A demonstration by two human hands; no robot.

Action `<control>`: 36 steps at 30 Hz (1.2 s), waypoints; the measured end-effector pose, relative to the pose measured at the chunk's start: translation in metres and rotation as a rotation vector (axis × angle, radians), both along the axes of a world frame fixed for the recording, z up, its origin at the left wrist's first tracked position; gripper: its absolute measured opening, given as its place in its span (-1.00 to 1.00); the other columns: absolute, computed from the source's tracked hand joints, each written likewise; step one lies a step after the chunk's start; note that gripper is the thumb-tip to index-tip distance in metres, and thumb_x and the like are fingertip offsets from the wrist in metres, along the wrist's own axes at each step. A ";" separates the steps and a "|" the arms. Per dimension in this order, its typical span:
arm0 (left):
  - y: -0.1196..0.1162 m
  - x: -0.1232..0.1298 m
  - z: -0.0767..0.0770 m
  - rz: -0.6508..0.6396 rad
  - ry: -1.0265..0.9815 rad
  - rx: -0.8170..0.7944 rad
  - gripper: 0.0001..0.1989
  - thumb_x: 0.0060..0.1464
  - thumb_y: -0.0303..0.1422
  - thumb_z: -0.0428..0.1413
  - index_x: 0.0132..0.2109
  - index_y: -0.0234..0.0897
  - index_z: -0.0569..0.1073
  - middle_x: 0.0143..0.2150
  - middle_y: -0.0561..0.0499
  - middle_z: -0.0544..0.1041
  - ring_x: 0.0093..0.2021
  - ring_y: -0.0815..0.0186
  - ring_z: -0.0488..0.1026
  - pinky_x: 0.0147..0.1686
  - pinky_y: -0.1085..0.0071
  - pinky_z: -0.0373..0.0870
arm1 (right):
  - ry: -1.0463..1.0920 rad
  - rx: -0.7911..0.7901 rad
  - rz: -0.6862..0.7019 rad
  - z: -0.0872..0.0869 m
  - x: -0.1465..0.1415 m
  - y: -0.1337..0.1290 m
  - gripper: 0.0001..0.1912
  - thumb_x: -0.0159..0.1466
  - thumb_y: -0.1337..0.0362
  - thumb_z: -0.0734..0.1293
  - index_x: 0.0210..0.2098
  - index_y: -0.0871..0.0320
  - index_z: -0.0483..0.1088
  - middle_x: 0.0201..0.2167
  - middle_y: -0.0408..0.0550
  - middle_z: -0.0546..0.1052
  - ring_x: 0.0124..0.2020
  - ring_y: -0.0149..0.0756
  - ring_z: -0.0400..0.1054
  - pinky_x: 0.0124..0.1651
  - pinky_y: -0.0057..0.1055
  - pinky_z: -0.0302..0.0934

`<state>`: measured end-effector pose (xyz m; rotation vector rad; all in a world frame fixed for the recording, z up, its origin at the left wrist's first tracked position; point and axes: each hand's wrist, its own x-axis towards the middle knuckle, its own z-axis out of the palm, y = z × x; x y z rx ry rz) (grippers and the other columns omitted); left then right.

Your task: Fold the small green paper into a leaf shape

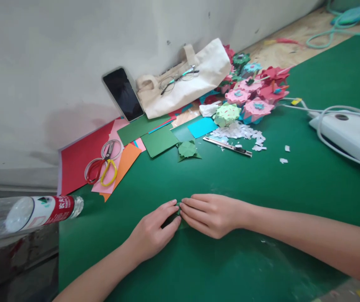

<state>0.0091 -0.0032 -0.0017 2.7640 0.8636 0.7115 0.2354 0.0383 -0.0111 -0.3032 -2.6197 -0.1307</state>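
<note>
Low over the green tabletop (129, 277), my left hand (154, 230) pinches a small piece of green paper (179, 212) between thumb and fingers. My right hand (213, 214) meets it from the other side, its fingers pressed together on the same paper and covering most of it. How the paper is folded cannot be made out. Beyond the hands lies a folded green paper piece (187, 149) with pointed corners, beside a stack of green paper sheets (160, 141). A utility knife (227, 146) rests to its right.
Scissors (107, 161) and a tape roll lie on coloured paper (79, 155) at left, near a plastic bottle (54, 209). Along the wall are a phone (125, 94), a cloth bag (186, 90) with glasses, and paper flowers (258, 107). White scraps (242, 131) and a corded white device (349, 134) sit right.
</note>
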 end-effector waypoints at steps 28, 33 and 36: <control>-0.002 -0.001 -0.002 0.010 0.042 0.003 -0.80 0.12 -0.54 0.10 -0.09 -0.51 0.48 -0.11 -0.19 0.57 0.04 0.13 0.48 0.02 0.27 0.54 | 0.121 -0.617 -0.194 -0.002 -0.007 0.004 -0.78 0.32 0.37 0.18 -0.40 0.18 0.41 -0.46 -0.09 0.41 -0.40 -0.39 0.15 -0.25 -0.40 0.05; -0.002 -0.002 -0.002 0.015 0.039 -0.007 -0.78 0.12 -0.54 0.10 -0.07 -0.50 0.48 -0.09 -0.18 0.57 0.05 0.14 0.47 0.03 0.27 0.53 | 0.105 -0.722 -0.262 0.001 -0.011 0.001 -0.80 0.28 0.36 0.19 -0.43 0.20 0.38 -0.46 -0.08 0.39 -0.40 -0.39 0.16 -0.27 -0.40 0.02; -0.003 -0.002 -0.002 0.014 0.056 -0.007 -0.74 0.11 -0.56 0.09 -0.03 -0.46 0.48 -0.08 -0.16 0.56 0.06 0.13 0.46 0.02 0.25 0.54 | 0.074 -0.721 -0.282 0.001 -0.013 0.000 -0.80 0.28 0.35 0.19 -0.43 0.21 0.38 -0.45 -0.07 0.38 -0.39 -0.38 0.15 -0.26 -0.39 0.00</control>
